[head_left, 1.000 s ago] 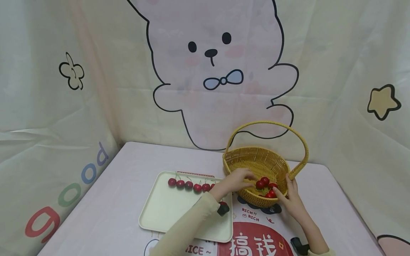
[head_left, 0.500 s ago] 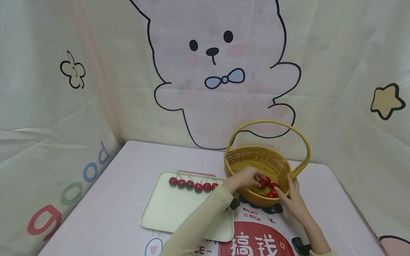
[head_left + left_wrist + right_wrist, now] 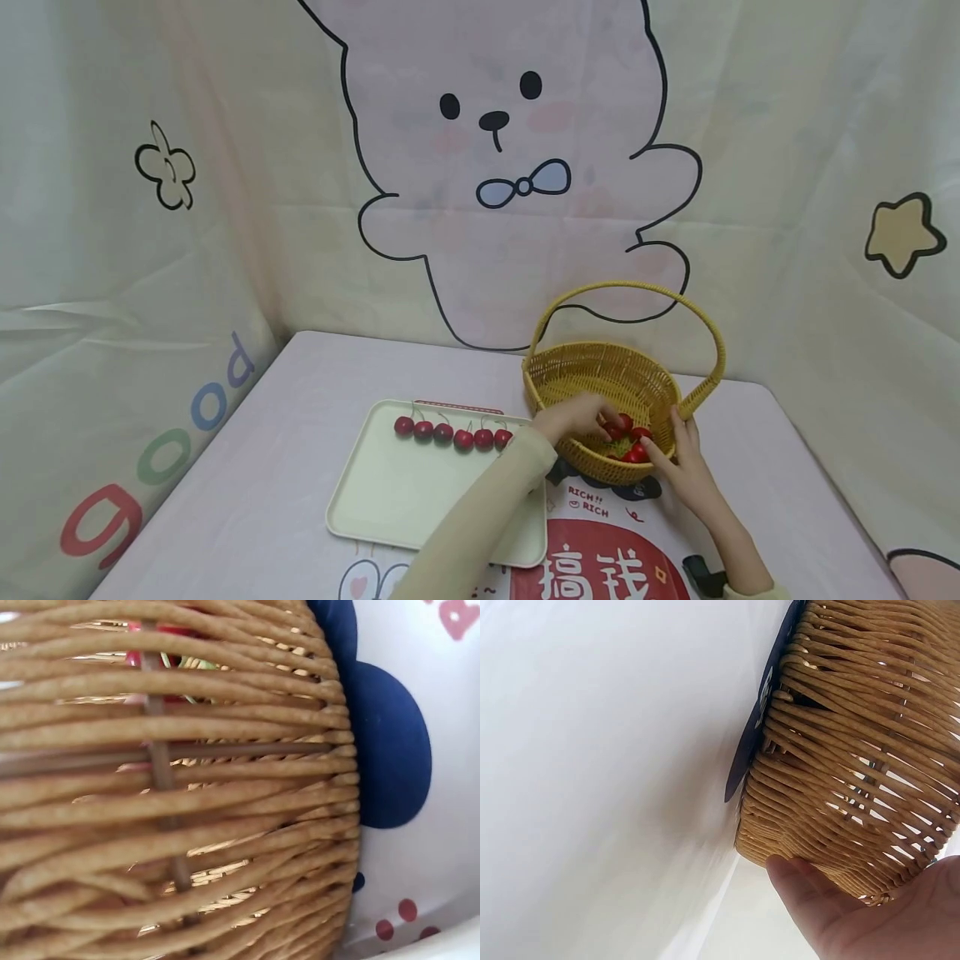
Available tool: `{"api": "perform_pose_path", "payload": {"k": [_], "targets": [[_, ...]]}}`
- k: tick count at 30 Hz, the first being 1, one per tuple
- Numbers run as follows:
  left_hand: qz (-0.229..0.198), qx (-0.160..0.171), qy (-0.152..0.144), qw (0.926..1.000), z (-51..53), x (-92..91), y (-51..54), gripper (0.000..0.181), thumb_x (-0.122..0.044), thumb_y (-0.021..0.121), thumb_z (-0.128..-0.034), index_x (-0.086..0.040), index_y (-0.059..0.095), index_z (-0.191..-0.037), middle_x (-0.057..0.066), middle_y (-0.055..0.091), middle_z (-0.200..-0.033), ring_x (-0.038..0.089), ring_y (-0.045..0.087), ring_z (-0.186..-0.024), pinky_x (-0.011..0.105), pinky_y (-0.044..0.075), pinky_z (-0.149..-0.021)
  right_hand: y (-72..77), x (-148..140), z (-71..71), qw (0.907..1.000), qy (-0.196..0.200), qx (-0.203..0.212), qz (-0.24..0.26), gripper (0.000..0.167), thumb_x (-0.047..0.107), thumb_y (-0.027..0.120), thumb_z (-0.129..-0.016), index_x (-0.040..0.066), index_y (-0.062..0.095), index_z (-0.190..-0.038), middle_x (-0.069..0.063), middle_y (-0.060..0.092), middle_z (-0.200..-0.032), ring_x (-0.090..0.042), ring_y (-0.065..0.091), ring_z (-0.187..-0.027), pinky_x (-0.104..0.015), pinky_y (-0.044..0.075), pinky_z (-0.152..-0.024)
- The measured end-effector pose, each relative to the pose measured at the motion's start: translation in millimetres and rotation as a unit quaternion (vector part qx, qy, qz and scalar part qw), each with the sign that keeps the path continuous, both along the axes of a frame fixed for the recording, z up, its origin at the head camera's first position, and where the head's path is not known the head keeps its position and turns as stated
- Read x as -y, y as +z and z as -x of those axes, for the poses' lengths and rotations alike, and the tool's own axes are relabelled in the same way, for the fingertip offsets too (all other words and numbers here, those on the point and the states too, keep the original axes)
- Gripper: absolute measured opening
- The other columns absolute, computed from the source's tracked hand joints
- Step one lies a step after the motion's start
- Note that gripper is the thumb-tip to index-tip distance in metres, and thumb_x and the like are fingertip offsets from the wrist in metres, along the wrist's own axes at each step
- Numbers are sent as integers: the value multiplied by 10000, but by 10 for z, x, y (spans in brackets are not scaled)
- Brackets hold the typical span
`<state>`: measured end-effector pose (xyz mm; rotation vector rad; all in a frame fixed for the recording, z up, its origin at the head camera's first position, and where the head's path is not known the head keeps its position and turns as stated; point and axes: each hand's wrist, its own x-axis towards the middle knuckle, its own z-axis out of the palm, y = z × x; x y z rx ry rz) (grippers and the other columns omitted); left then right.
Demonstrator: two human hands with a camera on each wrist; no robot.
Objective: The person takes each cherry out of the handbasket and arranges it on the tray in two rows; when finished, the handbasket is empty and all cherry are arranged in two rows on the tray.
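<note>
The yellow wicker basket (image 3: 592, 360) stands on the table with several red cherries (image 3: 639, 451) in its right part. Reaching over its near-left rim, my left hand (image 3: 579, 415) has its fingers bent down around a cherry (image 3: 614, 431), partly hidden by them. My right hand (image 3: 692, 473) grips the basket's right rim near the handle base, thumb over the inside; in the right wrist view fingers of this hand (image 3: 877, 919) lie against the outer weave (image 3: 855, 750). Only basket weave (image 3: 225, 769) fills most of the left wrist view, my left hand unseen.
A pale rectangular tray (image 3: 405, 500) lies left of the basket, with a row of dark red cherries (image 3: 443, 433) along its far side. My left forearm crosses the tray's right part. The basket's tall handle (image 3: 628, 285) arches above it. Printed curtains stand behind and at both sides.
My left hand has moved right, further into the basket, and its fingers have come down onto a cherry. My right hand stays at the rim.
</note>
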<state>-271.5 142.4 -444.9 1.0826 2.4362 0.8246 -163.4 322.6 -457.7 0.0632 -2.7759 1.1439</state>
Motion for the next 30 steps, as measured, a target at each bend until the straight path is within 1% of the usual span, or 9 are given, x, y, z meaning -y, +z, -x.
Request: {"api": "perform_pose_path", "payload": {"k": [3, 7, 11, 16, 19, 27, 30], "targets": [[144, -5, -6, 9999, 0, -11, -6, 280, -123, 665, -845, -202, 680, -1114, -101, 655, -1041, -6, 576, -912, 98, 460, -739, 11, 4, -7, 10000, -16, 42, -2, 853, 362, 511, -933, 8, -51, -1467, -239, -120, -1509, -585, 198, -1266, -708, 272, -914], [266, -160, -28, 9995, 4, -25, -4, 240, -126, 668, -845, -194, 683, -1074, -90, 644, -973, -3, 558, -841, 96, 453, -699, 22, 9, -7, 10000, -6, 28, 6, 852, 362, 510, -933, 4, -49, -1467, -241, -112, -1509, -582, 199, -1268, -708, 268, -919], [289, -289, -38, 9992, 3, -27, -4, 210, -128, 667, -846, -197, 687, -1043, -97, 638, -958, -7, 552, -828, 95, 449, -686, 20, 10, 1, 10000, 15, 14, 25, 852, 360, 511, -933, 7, -52, -1468, -238, -107, -1509, -576, 199, -1273, -707, 264, -927], [73, -378, -4, 9993, -6, -11, -8, 201, -127, 673, -840, -207, 689, -1023, -112, 632, -944, -11, 549, -837, 87, 446, -682, 3, 5, 6, 10000, 13, 43, 23, 859, 366, 512, -932, 11, -58, -1468, -232, -116, -1510, -578, 200, -1270, -707, 265, -925], [-71, -424, 15, 9991, -21, 4, 7, 205, -125, 673, -839, -202, 689, -1029, -109, 636, -954, -6, 555, -854, 84, 446, -686, -1, 5, 5, 10000, 3, 44, 9, 857, 364, 511, -933, 14, -59, -1468, -234, -116, -1508, -580, 205, -1267, -706, 271, -920], [-299, -366, 47, 9989, -49, 34, 44, 211, -123, 671, -842, -187, 689, -1042, -89, 647, -982, 20, 574, -887, 87, 452, -699, -5, 7, -10, 10000, 30, -19, 59, 850, 343, 518, -932, -5, -44, -1465, -245, -101, -1505, -580, 196, -1270, -718, 243, -932], [-490, -326, 74, 9982, -45, 45, 43, 220, -134, 664, -848, -174, 682, -1064, -79, 649, -999, 23, 574, -887, 91, 456, -708, -4, 0, 1, 10000, 41, -29, 64, 849, 344, 516, -933, 5, -51, -1467, -241, -104, -1507, -580, 189, -1273, -719, 241, -932]]}}
